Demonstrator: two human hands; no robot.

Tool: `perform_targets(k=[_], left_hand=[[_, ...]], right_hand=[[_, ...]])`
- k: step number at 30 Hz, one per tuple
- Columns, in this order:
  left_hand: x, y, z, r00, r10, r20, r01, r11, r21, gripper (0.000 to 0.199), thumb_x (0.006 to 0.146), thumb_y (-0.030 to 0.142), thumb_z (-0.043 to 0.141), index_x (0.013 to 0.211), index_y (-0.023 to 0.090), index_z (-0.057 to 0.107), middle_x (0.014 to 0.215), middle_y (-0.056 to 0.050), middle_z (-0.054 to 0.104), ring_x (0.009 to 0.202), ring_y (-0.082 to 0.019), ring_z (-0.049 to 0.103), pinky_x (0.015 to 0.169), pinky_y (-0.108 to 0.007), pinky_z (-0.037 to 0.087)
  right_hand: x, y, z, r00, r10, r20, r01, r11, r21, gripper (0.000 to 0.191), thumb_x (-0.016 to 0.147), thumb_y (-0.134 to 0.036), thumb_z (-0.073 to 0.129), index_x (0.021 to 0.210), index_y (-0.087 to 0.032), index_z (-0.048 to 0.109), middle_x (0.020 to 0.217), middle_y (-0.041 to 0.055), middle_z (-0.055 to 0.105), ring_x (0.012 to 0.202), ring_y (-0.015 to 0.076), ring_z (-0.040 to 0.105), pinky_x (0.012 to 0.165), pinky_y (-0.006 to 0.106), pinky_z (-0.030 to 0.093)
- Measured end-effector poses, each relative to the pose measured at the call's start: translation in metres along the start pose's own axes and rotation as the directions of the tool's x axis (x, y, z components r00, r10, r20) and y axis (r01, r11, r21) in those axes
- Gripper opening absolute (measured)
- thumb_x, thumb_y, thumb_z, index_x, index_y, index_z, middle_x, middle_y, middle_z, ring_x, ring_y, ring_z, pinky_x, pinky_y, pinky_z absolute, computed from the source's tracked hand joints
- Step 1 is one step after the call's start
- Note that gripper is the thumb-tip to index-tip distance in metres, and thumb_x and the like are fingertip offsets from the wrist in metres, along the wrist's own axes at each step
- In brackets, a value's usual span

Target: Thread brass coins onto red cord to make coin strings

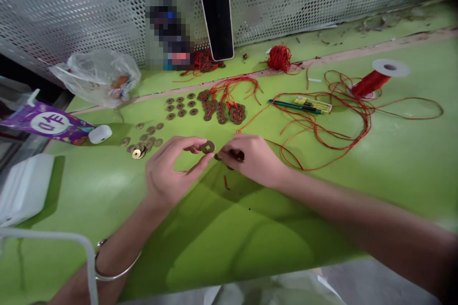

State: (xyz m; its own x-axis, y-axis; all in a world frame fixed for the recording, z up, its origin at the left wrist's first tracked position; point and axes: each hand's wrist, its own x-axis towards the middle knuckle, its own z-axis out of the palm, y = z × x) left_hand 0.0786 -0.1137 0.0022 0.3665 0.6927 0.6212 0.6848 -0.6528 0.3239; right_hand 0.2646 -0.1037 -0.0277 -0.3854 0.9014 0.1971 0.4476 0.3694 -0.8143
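Observation:
Between the thumb and forefinger of my left hand (171, 164) is a round bronze coin (208, 147) with a square hole. Just right of it, my right hand (252, 157) is closed, its fingertips pinched on other dark coins (239, 155) that the fingers partly cover. A red cord (250, 121) runs from near my right hand to the loose loops on the right. Left of my hands lies a loose heap of coins (143, 145). Beyond them sit coins in short rows (182, 105) and coins strung on red cord (222, 110).
A spool of red cord (372, 85) stands at the right, beside a yellow blade case (313, 104) and a green pen-like tool (295, 106). A phone (218, 26) leans on the perforated panel. A plastic bag (103, 76), purple packet (50, 124) and white earbud case (100, 134) lie left.

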Motion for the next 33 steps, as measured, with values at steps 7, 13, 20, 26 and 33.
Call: perform_targets(k=[7, 13, 20, 26, 33], left_hand=[[-0.001, 0.009, 0.002, 0.998, 0.038, -0.042, -0.039, 0.999, -0.002, 0.021, 0.077, 0.014, 0.072, 0.095, 0.020, 0.062, 0.084, -0.001, 0.070, 0.074, -0.014, 0.065, 0.070, -0.027, 0.055], [-0.004, 0.011, 0.003, 0.999, 0.026, -0.034, -0.025, 0.999, 0.023, 0.021, 0.078, 0.017, 0.071, 0.096, 0.023, 0.062, 0.083, -0.001, 0.071, 0.070, -0.014, 0.065, 0.066, -0.028, 0.055], [-0.007, 0.009, 0.002, 1.000, -0.007, 0.020, 0.007, 1.000, -0.001, 0.022, 0.079, 0.021, 0.070, 0.099, 0.026, 0.064, 0.087, -0.001, 0.072, 0.072, -0.016, 0.067, 0.067, -0.031, 0.056], [-0.005, 0.006, 0.002, 0.998, 0.060, 0.016, -0.060, 0.998, -0.025, 0.028, 0.075, 0.015, 0.073, 0.100, 0.024, 0.064, 0.088, -0.001, 0.071, 0.075, -0.015, 0.067, 0.069, -0.027, 0.056], [-0.005, 0.006, 0.002, 0.999, 0.046, 0.029, -0.045, 0.999, -0.031, 0.026, 0.077, 0.016, 0.071, 0.101, 0.025, 0.065, 0.089, -0.001, 0.072, 0.075, -0.016, 0.067, 0.070, -0.029, 0.057]], right_hand=[[-0.007, -0.009, 0.010, 0.915, 0.399, 0.061, -0.297, 0.563, 0.771, 0.030, 0.083, -0.043, 0.060, 0.077, -0.015, 0.065, 0.055, -0.0026, 0.048, 0.051, 0.0089, 0.042, 0.052, 0.025, 0.031], [-0.017, -0.015, 0.021, 0.895, 0.418, 0.153, -0.333, 0.400, 0.854, 0.036, 0.078, -0.050, 0.066, 0.068, -0.016, 0.060, 0.057, -0.0041, 0.040, 0.053, 0.0081, 0.032, 0.051, 0.025, 0.022], [-0.018, -0.019, 0.016, 0.900, 0.399, 0.175, -0.370, 0.488, 0.790, 0.039, 0.081, -0.053, 0.061, 0.067, -0.016, 0.057, 0.056, -0.0048, 0.032, 0.051, 0.0081, 0.025, 0.047, 0.026, 0.017], [-0.015, -0.020, 0.010, 0.910, 0.390, 0.140, -0.356, 0.565, 0.744, 0.041, 0.081, -0.053, 0.061, 0.066, -0.015, 0.057, 0.056, -0.0043, 0.034, 0.053, 0.0078, 0.028, 0.048, 0.025, 0.020], [-0.013, -0.019, 0.008, 0.923, 0.374, 0.091, -0.326, 0.635, 0.701, 0.041, 0.080, -0.054, 0.060, 0.067, -0.015, 0.061, 0.056, -0.0040, 0.039, 0.052, 0.0077, 0.031, 0.048, 0.025, 0.024]])
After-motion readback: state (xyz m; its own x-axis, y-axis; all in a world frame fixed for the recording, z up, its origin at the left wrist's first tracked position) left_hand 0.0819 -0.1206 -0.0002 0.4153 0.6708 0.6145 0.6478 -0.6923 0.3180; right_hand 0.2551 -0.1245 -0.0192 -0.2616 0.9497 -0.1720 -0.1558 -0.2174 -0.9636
